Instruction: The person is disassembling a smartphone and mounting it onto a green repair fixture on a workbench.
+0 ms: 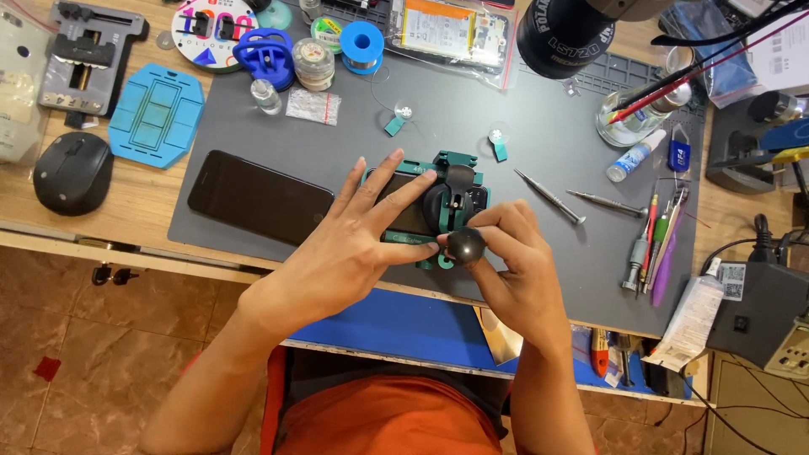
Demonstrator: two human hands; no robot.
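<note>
A green clamp fixture [459,160] with a dark suction cup [447,205] sits on the grey mat [438,118], holding a phone. My left hand [358,232] lies flat over the fixture's left side, fingers spread, pressing on the phone in it. My right hand [506,248] grips the round black knob [465,244] at the fixture's near end with fingertips and thumb. A second black phone [259,195] lies face up on the mat to the left of my left hand.
Two screwdrivers [549,196] and a bundle of hand tools [653,240] lie to the right. A black mouse [72,171], a blue tray [156,114], a grey jig [87,55], tape rolls and small jars are at the back left. A microscope lens [565,34] hangs above.
</note>
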